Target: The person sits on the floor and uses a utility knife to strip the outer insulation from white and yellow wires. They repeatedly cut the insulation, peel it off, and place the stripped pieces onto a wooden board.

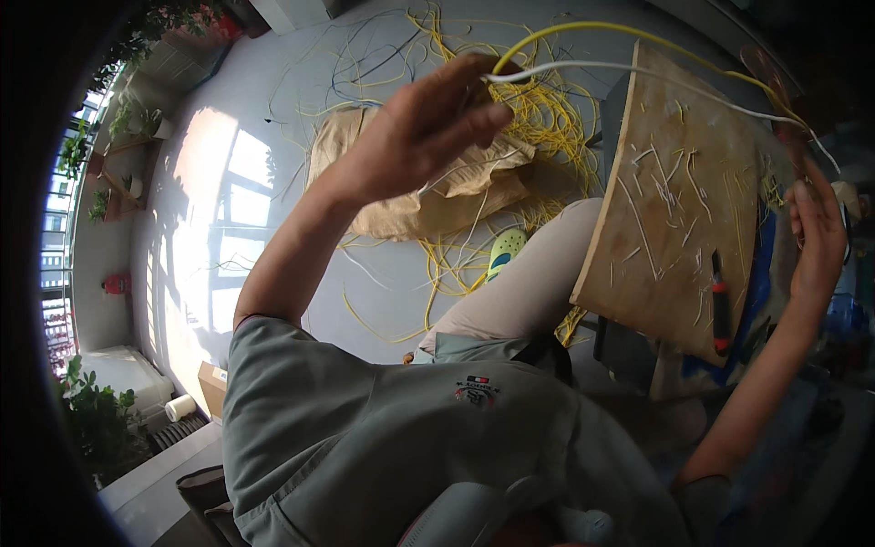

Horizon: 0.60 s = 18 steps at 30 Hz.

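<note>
Two wires stretch between my raised hands: a yellow wire point(602, 27) arching above, and a white wire point(629, 67) just under it. My left hand point(424, 128) is up at the upper middle, its fingers closed on the wires at one end. At the far right my right hand point(818, 228) grips the other end; part of its fingers lies in shadow. A short white tip sticks out past it. Below the wires is a tilted wooden board point(611, 246) strewn with white and yellow scraps. A red and black-handled cutting tool point(720, 314) lies on it.
A crumpled tan sack point(383, 214) lies on the grey floor, with a large tangle of yellow wire point(551, 114) behind it. My leg point(519, 273) and a green clog point(507, 248) are beside the board. Plants point(100, 419) stand along the left.
</note>
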Each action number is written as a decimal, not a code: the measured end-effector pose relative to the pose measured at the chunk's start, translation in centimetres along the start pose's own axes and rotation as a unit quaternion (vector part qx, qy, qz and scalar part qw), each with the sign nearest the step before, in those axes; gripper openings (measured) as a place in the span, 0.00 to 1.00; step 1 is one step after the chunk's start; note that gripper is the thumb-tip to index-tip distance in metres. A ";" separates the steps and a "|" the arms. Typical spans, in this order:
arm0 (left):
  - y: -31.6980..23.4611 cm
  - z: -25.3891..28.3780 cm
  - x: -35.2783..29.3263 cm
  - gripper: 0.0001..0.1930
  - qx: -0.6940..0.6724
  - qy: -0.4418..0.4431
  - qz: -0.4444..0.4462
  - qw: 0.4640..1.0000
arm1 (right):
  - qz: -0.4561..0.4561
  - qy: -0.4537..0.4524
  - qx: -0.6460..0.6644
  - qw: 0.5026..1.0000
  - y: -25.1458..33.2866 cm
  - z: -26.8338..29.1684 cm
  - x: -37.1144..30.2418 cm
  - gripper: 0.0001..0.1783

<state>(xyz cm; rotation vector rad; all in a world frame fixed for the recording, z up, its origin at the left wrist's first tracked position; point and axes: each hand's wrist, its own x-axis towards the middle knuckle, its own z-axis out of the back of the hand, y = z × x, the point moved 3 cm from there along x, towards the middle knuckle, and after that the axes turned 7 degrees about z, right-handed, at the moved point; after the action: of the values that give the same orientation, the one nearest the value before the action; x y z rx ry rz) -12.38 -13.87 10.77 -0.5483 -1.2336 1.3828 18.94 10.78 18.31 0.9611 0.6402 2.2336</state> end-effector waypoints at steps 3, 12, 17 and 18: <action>-0.7 -1.8 0.7 0.23 0.229 0.054 -0.041 0.971 | 0.003 0.001 -0.063 0.998 0.9 2.2 0.4 0.18; 1.9 -4.3 0.3 0.12 0.069 0.204 0.114 0.970 | -0.087 0.078 0.045 0.992 -4.4 2.0 0.4 0.18; 10.4 -5.9 -1.4 0.09 0.178 0.098 0.036 0.978 | -0.058 -0.009 0.018 0.998 -5.3 4.8 0.8 0.19; 12.7 -6.4 -1.9 0.08 0.216 0.042 0.023 0.975 | -0.037 -0.011 -0.028 0.999 -5.3 5.1 0.8 0.19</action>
<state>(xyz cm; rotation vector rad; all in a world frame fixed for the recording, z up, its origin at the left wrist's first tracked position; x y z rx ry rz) -11.74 -10.83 -3.19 -0.3268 -0.8196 1.5927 24.21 15.98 18.50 0.9187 0.5898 2.1615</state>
